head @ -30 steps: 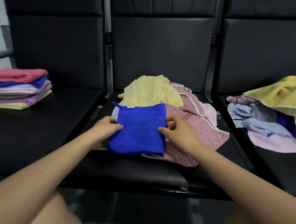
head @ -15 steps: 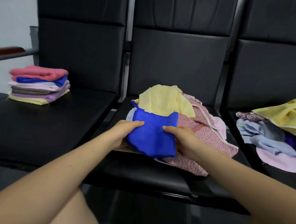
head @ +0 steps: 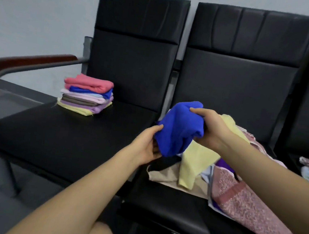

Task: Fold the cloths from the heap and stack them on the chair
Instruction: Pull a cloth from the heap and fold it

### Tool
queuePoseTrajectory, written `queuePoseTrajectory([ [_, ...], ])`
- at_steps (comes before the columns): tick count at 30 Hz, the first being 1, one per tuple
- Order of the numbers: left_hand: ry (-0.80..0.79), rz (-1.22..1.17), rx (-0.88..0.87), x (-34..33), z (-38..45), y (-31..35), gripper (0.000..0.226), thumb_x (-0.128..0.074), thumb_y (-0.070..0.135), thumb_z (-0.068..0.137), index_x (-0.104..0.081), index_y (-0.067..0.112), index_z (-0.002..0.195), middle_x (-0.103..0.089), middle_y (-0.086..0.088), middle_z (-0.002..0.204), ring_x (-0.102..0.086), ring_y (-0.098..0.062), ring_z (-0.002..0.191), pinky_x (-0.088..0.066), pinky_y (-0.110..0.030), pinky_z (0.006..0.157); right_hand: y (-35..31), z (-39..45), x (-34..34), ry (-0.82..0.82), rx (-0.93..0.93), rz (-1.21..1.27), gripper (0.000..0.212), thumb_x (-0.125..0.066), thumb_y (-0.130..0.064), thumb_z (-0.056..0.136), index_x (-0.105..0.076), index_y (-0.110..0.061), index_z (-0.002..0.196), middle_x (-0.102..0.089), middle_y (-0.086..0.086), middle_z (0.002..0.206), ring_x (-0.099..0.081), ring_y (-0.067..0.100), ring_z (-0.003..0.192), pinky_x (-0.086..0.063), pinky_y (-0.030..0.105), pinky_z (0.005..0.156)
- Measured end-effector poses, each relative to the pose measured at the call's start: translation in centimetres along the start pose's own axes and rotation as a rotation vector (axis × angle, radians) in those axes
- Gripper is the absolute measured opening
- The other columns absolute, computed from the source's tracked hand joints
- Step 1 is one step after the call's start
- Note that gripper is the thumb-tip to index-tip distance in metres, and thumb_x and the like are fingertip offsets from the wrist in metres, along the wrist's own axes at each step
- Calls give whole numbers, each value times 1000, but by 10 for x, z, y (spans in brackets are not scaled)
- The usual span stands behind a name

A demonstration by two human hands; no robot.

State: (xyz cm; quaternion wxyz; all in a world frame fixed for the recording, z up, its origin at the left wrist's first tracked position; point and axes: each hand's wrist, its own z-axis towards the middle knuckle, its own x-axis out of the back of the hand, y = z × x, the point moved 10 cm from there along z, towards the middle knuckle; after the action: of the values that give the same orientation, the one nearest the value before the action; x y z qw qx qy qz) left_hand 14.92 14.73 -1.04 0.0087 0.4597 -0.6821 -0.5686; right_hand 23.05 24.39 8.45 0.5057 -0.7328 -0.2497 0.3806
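Carrying the folded blue cloth [head: 180,127] to the stack [head: 87,94]

Left hand [head: 148,144] and right hand [head: 208,127] grip its sides; keep the fold flat, land it square on the pink top.

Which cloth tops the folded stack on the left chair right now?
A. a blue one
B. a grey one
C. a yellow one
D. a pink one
D: the pink cloth lies on top of the folded stack, with a blue one directly beneath it.
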Motion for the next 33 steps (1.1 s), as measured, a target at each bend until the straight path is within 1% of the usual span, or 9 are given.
queuePoseTrajectory([
  [6, 182, 21, -340, 72, 21, 89, 22, -50, 14, 98, -62, 8, 116, -68, -12, 111, -65, -18, 88, -52, -32, 83, 2, 76, -63, 1, 5, -149, 30, -48, -14, 96, -57, -4, 123, -67, 15, 112, -65, 26, 90, -52, 31, 73],
  [11, 405, 400, -589, 160, 34, 208, 28, -49, 14, 99, -56, 17, 126, -62, -5, 125, -60, -22, 107, -48, -41, 99, 20, 162, -133, -43, 14, -250, 26, -48, -9, 94, -57, -17, 117, -66, 6, 94, -65, 17, 71, -51, 23, 49],
  [15, 527, 611, -730, 214, 36, 317, 35, -46, 10, 98, -55, 15, 131, -60, -5, 129, -57, -21, 113, -45, -38, 103, 2, 234, -232, -171, 151, -204, 36, -44, -4, 93, -56, -18, 123, -66, 6, 112, -65, 24, 95, -57, 35, 75],
  [19, 786, 733, -805, 268, 28, 387, 54, -50, 6, 94, -41, 15, 146, -47, -5, 145, -48, -21, 127, -37, -25, 100, 6, 281, -297, -184, 185, -239, 55, -47, 2, 92, -37, -13, 143, -62, 16, 103, -57, 19, 66, -44, 20, 42],
  [21, 846, 910, -701, 291, 43, 386, 55, -54, 9, 92, -42, 17, 146, -46, -6, 147, -46, -24, 131, -35, -27, 104, 36, 297, -301, -155, 95, -358, 40, -48, 6, 91, -44, -2, 130, -45, 12, 68, -38, 14, 49, -31, 19, 36],
  [23, 813, 1147, -516, 307, 69, 359, 45, -55, 14, 92, -53, 15, 138, -51, -7, 143, -48, -26, 128, -36, -27, 105, 69, 302, -296, -129, 2, -452, 11, -50, 6, 89, -50, -5, 84, -35, 7, 58, -32, 14, 47, -28, 23, 42],
  [25, 817, 1241, -473, 313, 79, 341, 37, -52, 19, 94, -60, 16, 130, -55, -7, 139, -49, -27, 127, -36, -29, 104, 84, 305, -286, -111, 8, -481, 22, -51, 5, 87, -45, -7, 69, -39, 8, 55, -36, 16, 47, -31, 24, 45],
  [30, 1132, 1299, -559, 290, 35, 334, 45, -50, 41, 95, -53, 19, 133, -34, -14, 147, -23, -30, 138, -31, -43, 106, 70, 273, -255, -101, 26, -434, 20, -55, 1, 89, -47, -10, 74, -45, 7, 63, -42, 14, 53, -37, 23, 51],
  [33, 1058, 1288, -714, 244, 16, 318, 36, -53, 38, 93, -61, 17, 121, -48, -12, 135, -36, -31, 129, -35, -41, 102, 59, 232, -220, -112, -11, -427, 11, -56, -12, 94, -53, -13, 83, -54, 6, 74, -50, 13, 60, -41, 23, 55],
])
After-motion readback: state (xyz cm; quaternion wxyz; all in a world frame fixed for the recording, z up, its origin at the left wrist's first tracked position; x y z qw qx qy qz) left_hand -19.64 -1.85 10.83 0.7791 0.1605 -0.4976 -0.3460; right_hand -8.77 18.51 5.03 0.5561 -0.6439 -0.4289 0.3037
